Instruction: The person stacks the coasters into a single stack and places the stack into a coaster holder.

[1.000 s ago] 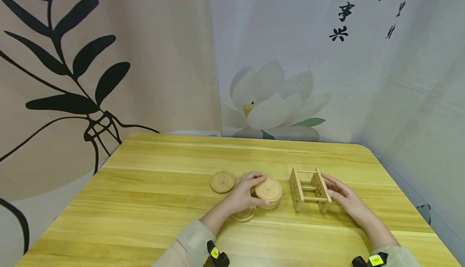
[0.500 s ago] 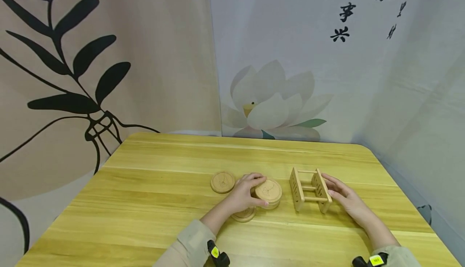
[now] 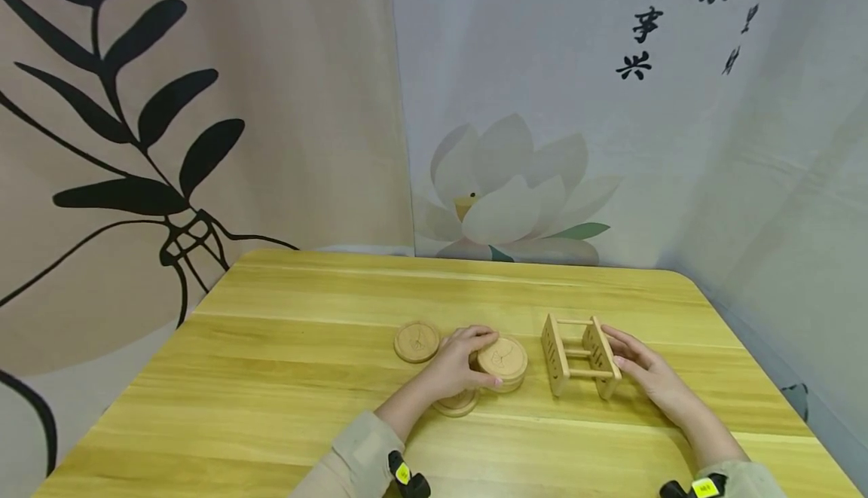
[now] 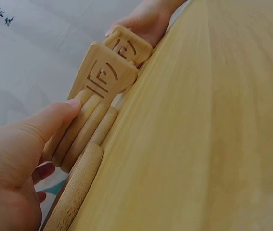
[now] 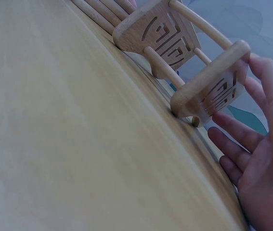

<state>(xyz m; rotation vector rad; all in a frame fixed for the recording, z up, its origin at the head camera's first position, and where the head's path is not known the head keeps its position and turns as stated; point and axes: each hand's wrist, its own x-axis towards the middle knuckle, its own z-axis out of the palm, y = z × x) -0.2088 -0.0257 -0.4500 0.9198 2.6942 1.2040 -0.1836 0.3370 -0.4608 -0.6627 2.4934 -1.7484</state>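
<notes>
Rack (image 3: 600, 353) on tbl (image 3: 271, 392), R of disc stack (image 3: 502, 362)

A wooden table (image 3: 285, 377) bears round discs (image 3: 417, 342) and a rack (image 3: 554, 361).

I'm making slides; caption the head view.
Left hand grips stacked round tan wooden discs; right hand touches a boxy tan wooden rack.

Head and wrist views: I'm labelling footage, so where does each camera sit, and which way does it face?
Head: worn on the head, looking forward and down at the wooden table, coaster rack and stacked coasters; left hand, right hand and sleeves show.
Left wrist: worn there, facing past the left hand toward the coaster rack; part of the right hand shows beyond.
Right wrist: worn there, facing leftward at the coaster rack; the right hand shows.
Shared: both wrist views show the coaster rack, from opposite sides.
</notes>
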